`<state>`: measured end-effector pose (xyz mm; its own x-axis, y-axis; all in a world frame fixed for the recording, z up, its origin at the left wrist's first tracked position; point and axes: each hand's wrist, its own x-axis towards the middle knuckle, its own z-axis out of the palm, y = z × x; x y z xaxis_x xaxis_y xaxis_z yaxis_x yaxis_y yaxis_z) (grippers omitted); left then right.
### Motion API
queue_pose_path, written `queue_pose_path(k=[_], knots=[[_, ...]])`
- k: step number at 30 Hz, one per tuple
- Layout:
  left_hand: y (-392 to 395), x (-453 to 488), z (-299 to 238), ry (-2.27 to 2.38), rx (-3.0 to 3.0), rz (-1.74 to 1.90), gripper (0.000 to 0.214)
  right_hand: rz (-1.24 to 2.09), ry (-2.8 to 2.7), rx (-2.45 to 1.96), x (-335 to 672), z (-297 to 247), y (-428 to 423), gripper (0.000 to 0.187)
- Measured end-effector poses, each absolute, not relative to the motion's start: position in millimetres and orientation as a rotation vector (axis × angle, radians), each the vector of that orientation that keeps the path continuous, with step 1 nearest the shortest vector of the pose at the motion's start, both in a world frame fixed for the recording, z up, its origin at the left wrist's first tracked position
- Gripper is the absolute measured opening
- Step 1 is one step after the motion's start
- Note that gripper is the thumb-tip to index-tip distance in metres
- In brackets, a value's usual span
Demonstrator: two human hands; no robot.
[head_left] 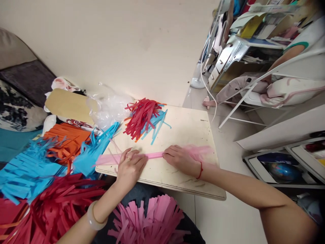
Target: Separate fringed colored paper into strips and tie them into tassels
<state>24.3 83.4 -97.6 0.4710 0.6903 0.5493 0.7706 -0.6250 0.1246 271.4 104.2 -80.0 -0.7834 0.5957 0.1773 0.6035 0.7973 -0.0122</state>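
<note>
Pink paper roll [154,155] lies along the near edge of the tabletop [188,128], its fringed end fanned out toward the tabletop's right side. The left grip [130,166] sits palm down on it, fingers curled over the roll and holding it. The right grip [179,159] lies flatter, fingers stretched along the roll and pressing it, not closed round it. Red and blue paper strips [143,118] are heaped at the tabletop's far side. Blue fringed paper [27,169] lies off its left edge.
</note>
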Motion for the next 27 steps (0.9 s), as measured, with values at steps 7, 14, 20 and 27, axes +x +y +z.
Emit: queue_pose_path(k=[7, 14, 20, 27], knots=[[91, 10, -93, -1.644, -2.687, -1.065, 0.016, 0.441, -2.482, -1.187, 285, -76, 113, 0.017], [99, 11, -90, -1.793, -2.689, -0.835, 0.022, 0.372, -2.516, -1.335, 278, -73, 116, 0.019], [102, 14, -85, -1.764, -2.666, -0.612, 0.026, 0.307, -2.592, -1.379, 276, -73, 117, 0.018], [104, 17, -91, -1.598, -2.617, -0.631, 0.013, -0.114, -2.717, -1.293, 265, -67, 110, 0.019]])
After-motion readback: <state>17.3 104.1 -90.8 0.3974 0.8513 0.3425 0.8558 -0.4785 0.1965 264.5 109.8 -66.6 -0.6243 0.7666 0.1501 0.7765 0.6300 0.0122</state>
